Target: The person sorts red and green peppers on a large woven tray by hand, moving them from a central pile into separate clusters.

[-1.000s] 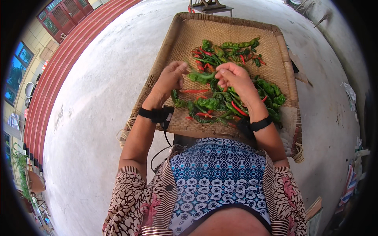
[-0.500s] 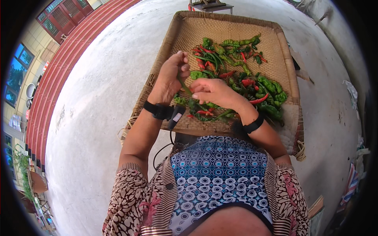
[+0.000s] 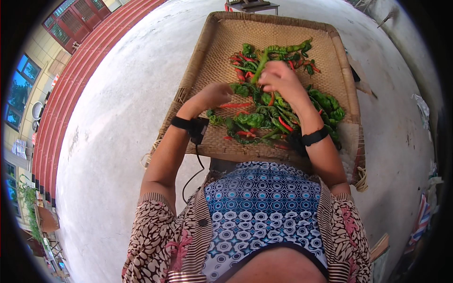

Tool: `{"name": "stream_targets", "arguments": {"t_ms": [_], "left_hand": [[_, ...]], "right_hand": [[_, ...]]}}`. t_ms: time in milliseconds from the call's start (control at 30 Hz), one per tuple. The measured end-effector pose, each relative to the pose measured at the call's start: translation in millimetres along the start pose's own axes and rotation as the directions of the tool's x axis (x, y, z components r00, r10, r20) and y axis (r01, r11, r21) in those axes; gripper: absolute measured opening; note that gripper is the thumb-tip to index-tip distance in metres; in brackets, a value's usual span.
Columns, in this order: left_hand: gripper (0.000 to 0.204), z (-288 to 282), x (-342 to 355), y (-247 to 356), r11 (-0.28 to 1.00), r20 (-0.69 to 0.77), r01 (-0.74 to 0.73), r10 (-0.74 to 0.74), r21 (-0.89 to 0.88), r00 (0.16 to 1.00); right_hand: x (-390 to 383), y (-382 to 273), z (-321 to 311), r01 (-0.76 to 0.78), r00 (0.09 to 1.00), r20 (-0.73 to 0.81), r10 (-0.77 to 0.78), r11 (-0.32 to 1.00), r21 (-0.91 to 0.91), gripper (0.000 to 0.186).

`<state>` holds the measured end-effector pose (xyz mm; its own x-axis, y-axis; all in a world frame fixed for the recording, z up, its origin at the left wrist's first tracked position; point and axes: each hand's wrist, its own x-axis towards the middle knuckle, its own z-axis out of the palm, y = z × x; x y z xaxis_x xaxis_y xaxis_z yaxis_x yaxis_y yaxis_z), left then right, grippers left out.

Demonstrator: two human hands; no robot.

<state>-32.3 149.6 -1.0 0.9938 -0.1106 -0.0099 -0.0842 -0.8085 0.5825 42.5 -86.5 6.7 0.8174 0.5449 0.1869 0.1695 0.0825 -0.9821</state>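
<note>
A woven tray (image 3: 325, 37) with a raised rim lies before me, holding several red and green chili peppers (image 3: 264, 120), many green ones wrinkled. My right hand (image 3: 278, 79) is closed on a long green pepper (image 3: 261, 63), raised over the upper middle of the pile. Lower and to its left, my left hand (image 3: 214, 96) has curled fingers at the pile's left side; they are slightly blurred, and what they hold, if anything, is hidden. Both wrists wear black straps with small devices, and a cable (image 3: 198, 158) dangles from the left one.
Beyond the tray stands a small metal table (image 3: 255, 6) with dark objects on it. Red steps (image 3: 47, 151) run along the building at left, beside a potted plant (image 3: 28, 200). Pale concrete ground (image 3: 94, 141) surrounds the tray. A wall (image 3: 401, 56) and loose boards (image 3: 380, 247) are at right.
Since half a second ago, my right hand has risen up and right, carrying the green pepper away from my left hand. My left hand has lowered and turned inward.
</note>
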Motion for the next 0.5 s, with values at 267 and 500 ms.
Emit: {"name": "stream_targets", "arguments": {"t_ms": [267,500], "left_hand": [[0.024,13,2,7,0.915,0.305,-0.008,-0.126,0.403,0.944],[0.012,-2,-11,18,0.988,0.122,-0.099,0.085,0.117,0.989]], "right_hand": [[-8,18,-3,-0.139,0.968,0.195,0.160,0.983,-0.116,0.029],[-14,16,5,-0.038,0.968,0.234,0.094,0.972,-0.233,0.025]]}}
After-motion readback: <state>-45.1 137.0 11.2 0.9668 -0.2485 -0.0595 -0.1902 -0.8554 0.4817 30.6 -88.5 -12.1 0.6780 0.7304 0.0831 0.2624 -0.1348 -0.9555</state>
